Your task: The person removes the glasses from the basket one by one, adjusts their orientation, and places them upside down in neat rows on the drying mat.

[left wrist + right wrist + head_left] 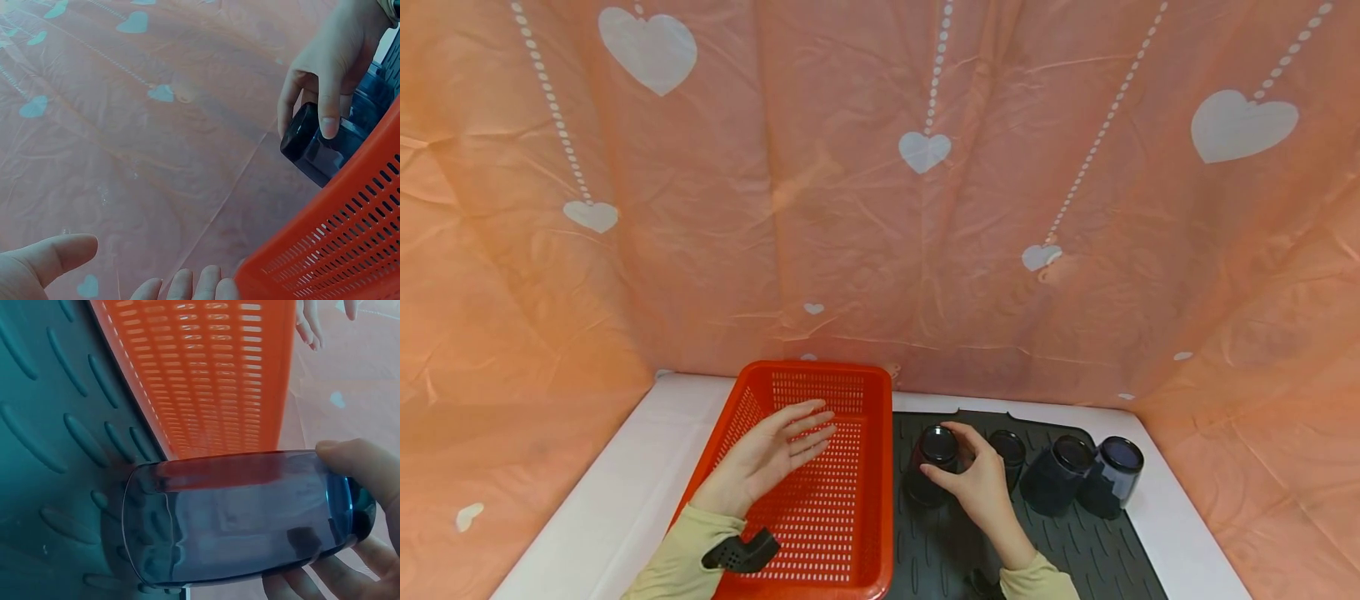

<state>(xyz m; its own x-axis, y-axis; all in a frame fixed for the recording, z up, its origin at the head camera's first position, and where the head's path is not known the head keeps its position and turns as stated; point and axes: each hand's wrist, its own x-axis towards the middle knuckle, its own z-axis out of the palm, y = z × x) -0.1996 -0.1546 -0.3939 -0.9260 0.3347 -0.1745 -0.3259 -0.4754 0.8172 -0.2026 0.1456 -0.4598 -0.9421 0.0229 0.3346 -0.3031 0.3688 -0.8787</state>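
Note:
My right hand (977, 483) grips a dark, tinted drinking glass (927, 482) near its thick base. The glass stands mouth down over the black ribbed mat (925, 550), its rim close to the mat's surface in the right wrist view. Through its clear bluish wall (244, 519) the mat and the red basket show. My left hand (767, 458) hangs over the red plastic basket (880, 500), palm turned inward, fingers extended and nothing in them. In the left wrist view its thumb and fingertips show low in the frame.
To the right of my right hand are more upturned dark glasses: one partly behind the hand (1009, 454), another glass (1056, 479) and an outermost glass (1111, 479) at the mat's edge. A white table (595, 492) lies beneath, with a pink heart-patterned sheet (850, 208) behind.

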